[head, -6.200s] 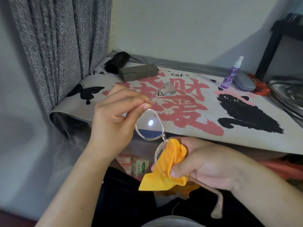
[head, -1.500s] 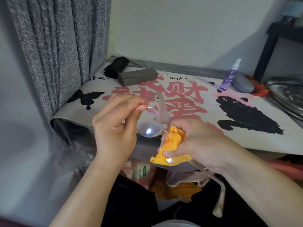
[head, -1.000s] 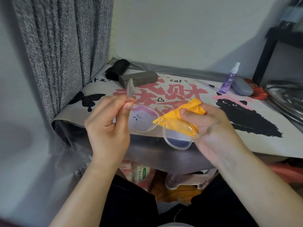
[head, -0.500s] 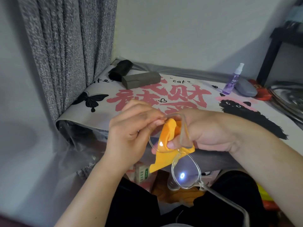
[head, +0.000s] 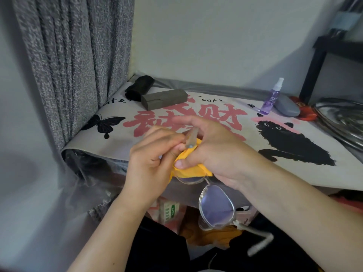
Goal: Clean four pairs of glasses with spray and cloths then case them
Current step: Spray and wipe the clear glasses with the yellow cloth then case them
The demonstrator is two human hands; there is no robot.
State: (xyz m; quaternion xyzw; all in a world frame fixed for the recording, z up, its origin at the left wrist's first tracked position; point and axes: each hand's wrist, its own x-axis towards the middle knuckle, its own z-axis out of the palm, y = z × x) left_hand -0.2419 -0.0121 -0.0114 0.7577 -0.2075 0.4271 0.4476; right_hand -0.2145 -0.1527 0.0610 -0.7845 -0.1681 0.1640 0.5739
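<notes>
Wiping step. Mid-frame, left hand [head: 155,163] pinches the clear-framed glasses [head: 215,205] at the hinge; right hand [head: 212,150] pinches the yellow cloth [head: 188,167] over the upper lens. Next, probably: wipe the lower lens, fold, then into the grey case [head: 164,99], upper centre.

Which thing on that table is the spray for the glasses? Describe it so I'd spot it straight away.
Look at the table mat with the black cat printed on it. Behind the cat's head, near the wall, the spray bottle stands upright beside a grey glasses case. It is the only see-through purple thing there, slim, with a white nozzle on top.
</notes>
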